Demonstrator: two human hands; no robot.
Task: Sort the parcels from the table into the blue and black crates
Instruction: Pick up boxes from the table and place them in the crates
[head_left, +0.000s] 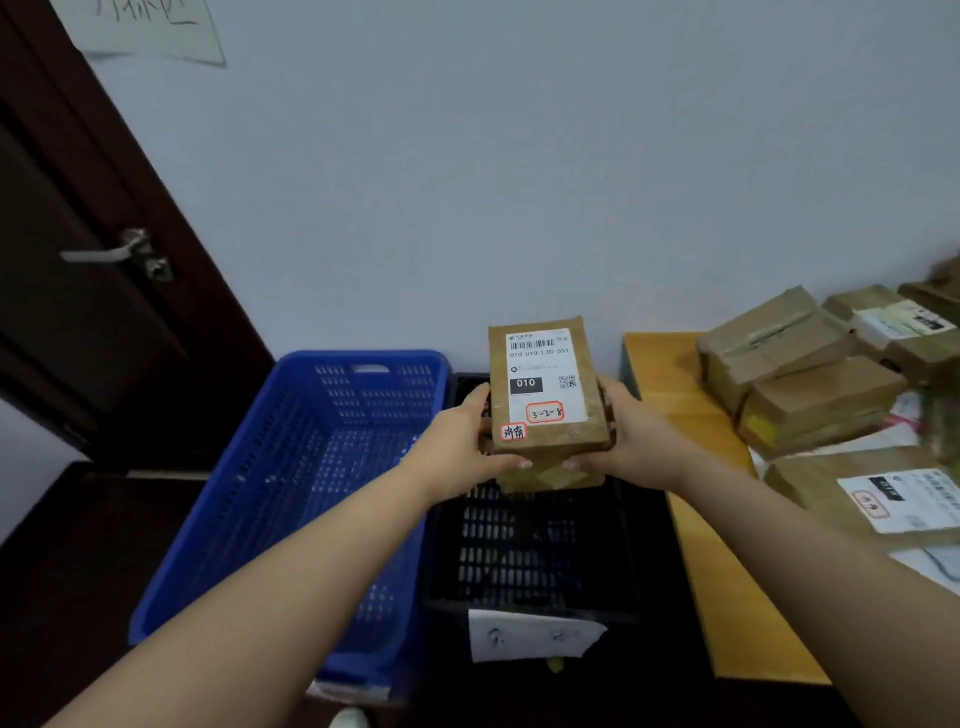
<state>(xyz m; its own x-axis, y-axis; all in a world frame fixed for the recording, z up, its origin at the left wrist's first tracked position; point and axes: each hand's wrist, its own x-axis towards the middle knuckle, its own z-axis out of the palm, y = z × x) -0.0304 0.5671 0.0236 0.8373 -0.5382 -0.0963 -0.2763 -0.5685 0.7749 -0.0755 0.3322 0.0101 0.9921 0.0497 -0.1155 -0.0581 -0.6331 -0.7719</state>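
Both hands' curled fingers (523, 464) grip a brown taped cardboard parcel (545, 389), label up, long axis pointing away, above the black slotted crate (524, 551).

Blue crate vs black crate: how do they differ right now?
Colour: the blue crate is bright blue, the black crate black.
Label: the black crate carries a white paper label on its near rim; no such label shows on the blue crate's rim.
Position: the blue crate sits further from the table; the black crate stands beside it, under the held parcel.
Shared: both have perforated walls, and no parcels show inside.
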